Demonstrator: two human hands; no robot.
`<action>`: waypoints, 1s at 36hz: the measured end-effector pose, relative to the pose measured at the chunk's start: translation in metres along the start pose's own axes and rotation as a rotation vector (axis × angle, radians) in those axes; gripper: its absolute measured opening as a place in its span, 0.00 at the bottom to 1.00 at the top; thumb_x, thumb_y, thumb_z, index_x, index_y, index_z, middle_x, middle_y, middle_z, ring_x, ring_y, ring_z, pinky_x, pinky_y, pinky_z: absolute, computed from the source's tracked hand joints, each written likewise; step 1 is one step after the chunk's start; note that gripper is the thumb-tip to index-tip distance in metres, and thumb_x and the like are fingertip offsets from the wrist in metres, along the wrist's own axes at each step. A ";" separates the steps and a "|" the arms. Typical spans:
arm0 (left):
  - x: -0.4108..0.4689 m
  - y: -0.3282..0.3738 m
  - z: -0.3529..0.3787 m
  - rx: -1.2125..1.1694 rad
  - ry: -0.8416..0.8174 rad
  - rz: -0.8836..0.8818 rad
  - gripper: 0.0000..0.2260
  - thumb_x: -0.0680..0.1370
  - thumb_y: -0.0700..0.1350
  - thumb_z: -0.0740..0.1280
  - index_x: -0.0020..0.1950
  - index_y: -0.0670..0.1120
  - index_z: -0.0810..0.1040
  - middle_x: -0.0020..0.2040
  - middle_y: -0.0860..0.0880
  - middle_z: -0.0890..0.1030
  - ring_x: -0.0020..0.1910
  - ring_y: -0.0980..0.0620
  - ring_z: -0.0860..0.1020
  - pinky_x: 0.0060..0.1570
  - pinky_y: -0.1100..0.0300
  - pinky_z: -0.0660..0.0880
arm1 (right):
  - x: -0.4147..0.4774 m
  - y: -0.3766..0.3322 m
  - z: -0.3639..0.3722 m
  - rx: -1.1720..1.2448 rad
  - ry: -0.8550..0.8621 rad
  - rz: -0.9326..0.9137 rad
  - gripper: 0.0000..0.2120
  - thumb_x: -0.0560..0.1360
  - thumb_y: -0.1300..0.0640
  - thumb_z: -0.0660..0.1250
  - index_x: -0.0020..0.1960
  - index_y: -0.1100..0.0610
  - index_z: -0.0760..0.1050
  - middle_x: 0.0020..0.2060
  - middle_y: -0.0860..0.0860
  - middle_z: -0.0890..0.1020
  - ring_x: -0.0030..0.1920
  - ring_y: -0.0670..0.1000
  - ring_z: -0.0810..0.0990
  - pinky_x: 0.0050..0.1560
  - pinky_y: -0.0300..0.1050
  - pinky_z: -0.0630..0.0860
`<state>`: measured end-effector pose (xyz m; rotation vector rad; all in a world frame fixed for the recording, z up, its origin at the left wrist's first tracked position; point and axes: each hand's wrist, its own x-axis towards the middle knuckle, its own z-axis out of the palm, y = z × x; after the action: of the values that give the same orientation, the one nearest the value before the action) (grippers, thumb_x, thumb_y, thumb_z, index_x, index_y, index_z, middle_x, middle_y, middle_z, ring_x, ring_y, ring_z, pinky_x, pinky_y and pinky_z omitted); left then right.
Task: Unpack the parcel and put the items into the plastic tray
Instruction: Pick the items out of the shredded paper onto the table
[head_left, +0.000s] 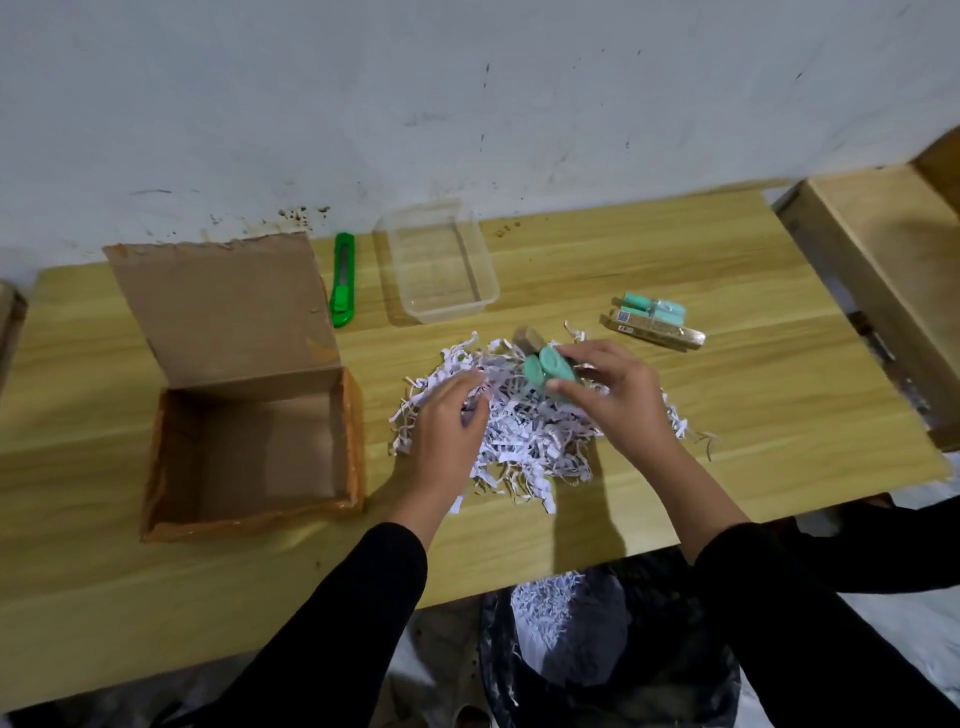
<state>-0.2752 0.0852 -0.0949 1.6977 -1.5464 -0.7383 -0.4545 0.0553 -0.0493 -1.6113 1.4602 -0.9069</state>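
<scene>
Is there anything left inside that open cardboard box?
The cardboard box shows only its bare brown floor and walls. The strip along the near wall's inner foot is hidden from this angle.

This looks like a plain packing or work room, not a home. A bare wooden table (675, 270) stands against a scuffed, stained white wall (467, 104), well beyond the fingertips. A green box cutter (343, 280) lies past the fingers of the left hand (447, 421), and a bin (597, 649) of shredded paper stands below the wrists.
</scene>
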 end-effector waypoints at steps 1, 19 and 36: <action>-0.002 0.000 0.001 0.025 -0.021 0.006 0.15 0.78 0.42 0.63 0.64 0.42 0.74 0.65 0.46 0.75 0.65 0.51 0.71 0.64 0.66 0.62 | 0.001 -0.003 0.000 0.061 0.033 0.017 0.20 0.66 0.59 0.74 0.56 0.51 0.76 0.48 0.43 0.79 0.48 0.36 0.78 0.49 0.30 0.77; -0.014 -0.009 0.008 0.280 -0.251 0.149 0.18 0.81 0.46 0.56 0.71 0.47 0.66 0.72 0.50 0.66 0.72 0.53 0.61 0.70 0.61 0.51 | 0.080 -0.022 -0.001 0.495 0.515 0.332 0.16 0.72 0.57 0.70 0.58 0.59 0.77 0.53 0.53 0.82 0.49 0.49 0.80 0.46 0.37 0.77; -0.020 -0.011 -0.002 0.300 -0.278 0.216 0.16 0.80 0.44 0.58 0.68 0.45 0.71 0.68 0.49 0.72 0.68 0.50 0.68 0.68 0.55 0.61 | 0.106 -0.004 0.021 0.128 0.330 0.270 0.14 0.71 0.57 0.71 0.56 0.59 0.78 0.45 0.51 0.82 0.44 0.49 0.80 0.47 0.45 0.81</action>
<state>-0.2700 0.1053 -0.1037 1.6508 -2.0849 -0.6763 -0.4244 -0.0482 -0.0542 -1.1743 1.7546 -1.1181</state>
